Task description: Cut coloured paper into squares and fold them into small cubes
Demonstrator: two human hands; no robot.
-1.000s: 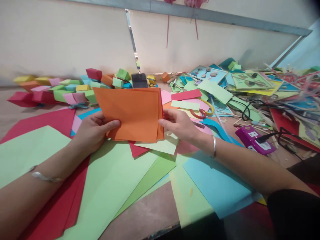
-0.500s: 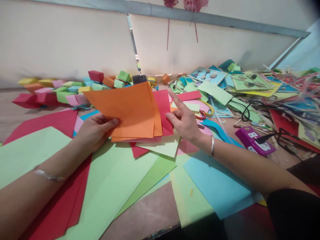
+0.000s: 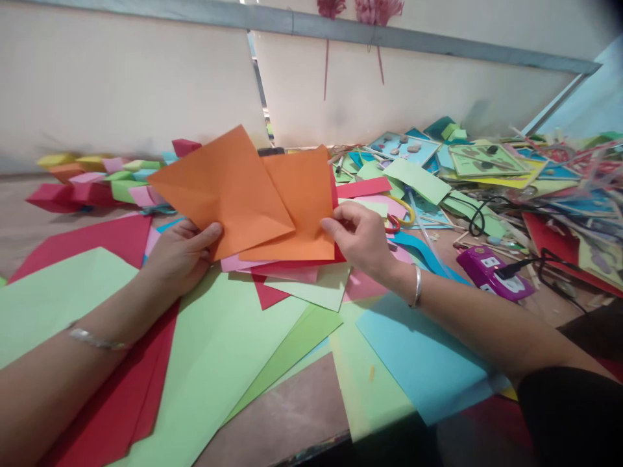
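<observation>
My left hand pinches an orange paper square, tilted with one corner up, thumb on its front. Partly behind it is a second orange paper square, its right edge pinched by my right hand. A strip of red paper shows behind that edge, close to my right fingers; I cannot tell if they grip it too. Pink paper and a pale green sheet peek out below the squares. Under my forearms lie large light green sheets and red sheets.
Folded paper boxes line the back left. Scissors with red and yellow handles lie right of my right hand. A purple power strip with a plugged black cable stands farther right, before a heap of paper, sticks and decorated cards.
The front orange square has tilted and shifted left, apart from the orange square behind it. My right hand, index finger raised before, now pinches that second square, which covers most of the red paper.
</observation>
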